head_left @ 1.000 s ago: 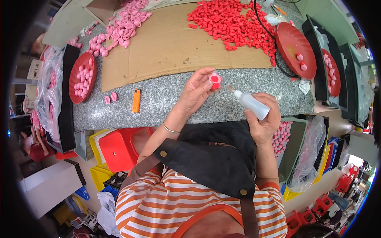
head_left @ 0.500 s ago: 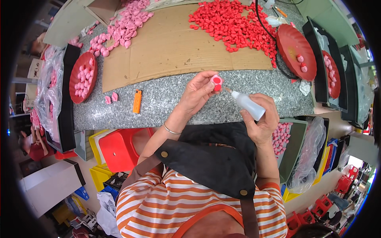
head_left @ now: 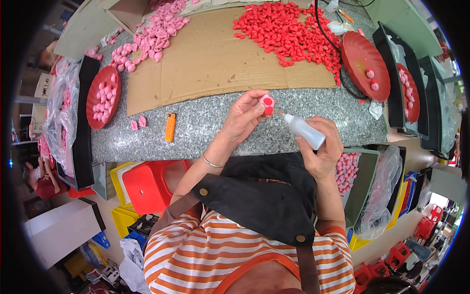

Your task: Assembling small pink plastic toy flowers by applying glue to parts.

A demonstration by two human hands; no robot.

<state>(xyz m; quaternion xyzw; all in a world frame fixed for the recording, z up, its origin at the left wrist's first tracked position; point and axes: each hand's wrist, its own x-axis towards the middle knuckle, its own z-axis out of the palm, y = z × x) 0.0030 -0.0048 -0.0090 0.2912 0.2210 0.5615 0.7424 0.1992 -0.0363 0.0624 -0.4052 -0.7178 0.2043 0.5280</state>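
Fingers and thumb of the left hand [head_left: 242, 118] pinch a small pink-and-red piece [head_left: 268, 103] over the granite worktop [head_left: 208, 133]; those of the right hand [head_left: 324, 149] are clasped around a translucent squeeze bottle [head_left: 306, 133], its thin nozzle [head_left: 280, 112] just short of the piece. Too hard a squeeze could flood it, any tremor could smear the pinching fingertips, and a loose grip could drop the piece near the cardboard sheet [head_left: 196, 66].

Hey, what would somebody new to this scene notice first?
Probably the bright heap of small red pieces on the far right of the cardboard sheet, then the pink pieces piled around its far left corner. Nearer, at the centre, the left hand holds a pink-and-red piece, and the right hand a translucent squeeze bottle.
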